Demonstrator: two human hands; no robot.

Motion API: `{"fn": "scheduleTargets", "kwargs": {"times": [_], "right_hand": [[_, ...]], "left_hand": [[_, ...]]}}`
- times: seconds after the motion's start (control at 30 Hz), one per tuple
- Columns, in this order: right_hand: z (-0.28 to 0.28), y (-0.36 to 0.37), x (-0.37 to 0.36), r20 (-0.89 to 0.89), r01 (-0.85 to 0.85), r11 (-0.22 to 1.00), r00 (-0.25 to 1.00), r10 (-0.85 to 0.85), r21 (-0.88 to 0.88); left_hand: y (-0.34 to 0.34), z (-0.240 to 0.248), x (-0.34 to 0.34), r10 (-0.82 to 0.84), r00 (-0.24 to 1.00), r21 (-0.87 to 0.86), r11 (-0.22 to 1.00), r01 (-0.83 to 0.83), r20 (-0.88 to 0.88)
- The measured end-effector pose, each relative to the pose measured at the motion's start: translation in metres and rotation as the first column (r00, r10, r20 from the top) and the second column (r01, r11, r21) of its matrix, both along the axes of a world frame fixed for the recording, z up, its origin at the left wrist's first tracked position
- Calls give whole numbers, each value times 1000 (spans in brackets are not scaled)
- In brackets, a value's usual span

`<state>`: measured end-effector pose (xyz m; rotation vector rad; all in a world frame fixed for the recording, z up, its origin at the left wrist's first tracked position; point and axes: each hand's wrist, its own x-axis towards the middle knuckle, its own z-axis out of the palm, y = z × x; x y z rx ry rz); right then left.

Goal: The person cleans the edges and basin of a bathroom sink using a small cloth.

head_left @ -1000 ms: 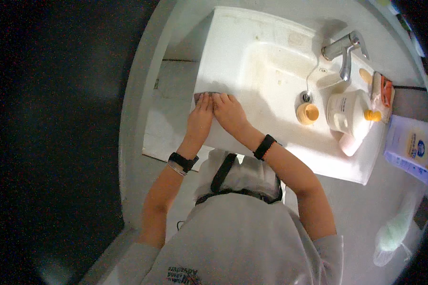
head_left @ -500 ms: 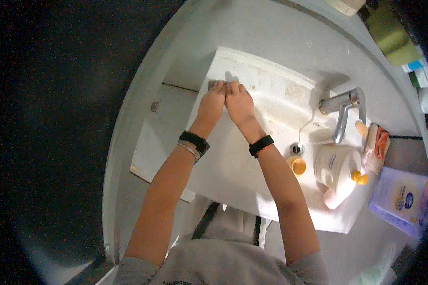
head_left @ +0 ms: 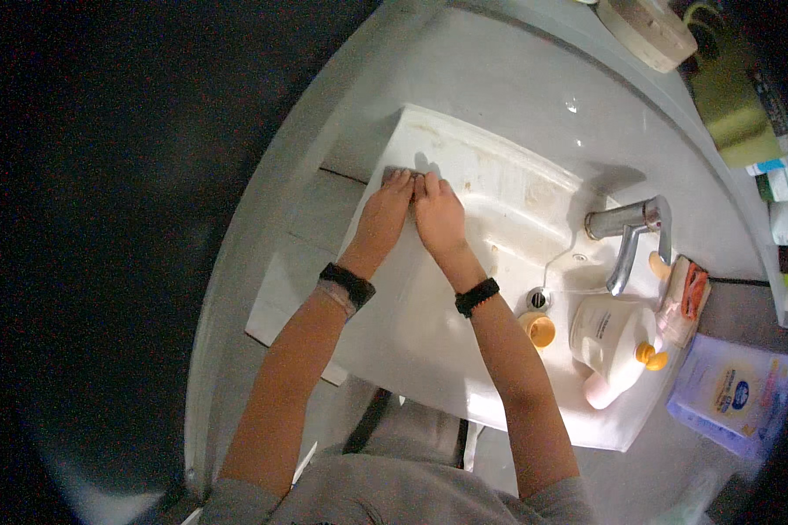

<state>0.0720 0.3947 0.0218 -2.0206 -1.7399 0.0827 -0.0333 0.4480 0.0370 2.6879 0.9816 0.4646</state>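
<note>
Both of my hands are together on the flat left part of the white sink point(head_left: 429, 350), close to its far left corner. My left hand point(head_left: 383, 214) has its fingers bent and pressed down on a small dark grey pad point(head_left: 392, 172). Right beside it, my right hand point(head_left: 439, 214) is closed, its fingertips meeting the left hand's at the same pad. Most of the pad is hidden under the fingers, so its exact kind is unclear. Dark bands circle both wrists.
At the sink's right stand a chrome faucet point(head_left: 626, 219), a white pump bottle point(head_left: 608, 337) and a yellow cap point(head_left: 541, 330) near the drain point(head_left: 538, 299). A purple package point(head_left: 731, 389) lies beyond. Toiletries line a shelf at the far right; brownish stains mark the basin's back.
The whole view has shifted slightly, so the sink and hands appear lower. Relative to the sink, my hands and the pad stay at nearly the same spot.
</note>
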Motion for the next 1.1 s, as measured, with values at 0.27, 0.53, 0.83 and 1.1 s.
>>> {"fn": "scheduleTargets", "kwargs": {"times": [0.27, 0.53, 0.83, 1.1], "right_hand": [[2, 4, -4, -14, -26, 1000, 1000, 26, 7], [1, 25, -4, -30, -24, 1000, 999, 23, -14], [-22, 75, 5, -183, 79, 990, 982, -57, 116], [-8, 58, -1, -201, 25, 1000, 979, -24, 4]], "left_hand": [[1, -11, -5, 55, 996, -26, 998, -56, -66], [17, -4, -4, 81, 996, -6, 997, -82, -39], [59, -10, 19, 198, 977, 9, 980, -197, -83], [52, -19, -4, 24, 997, 192, 981, -37, 71]]}}
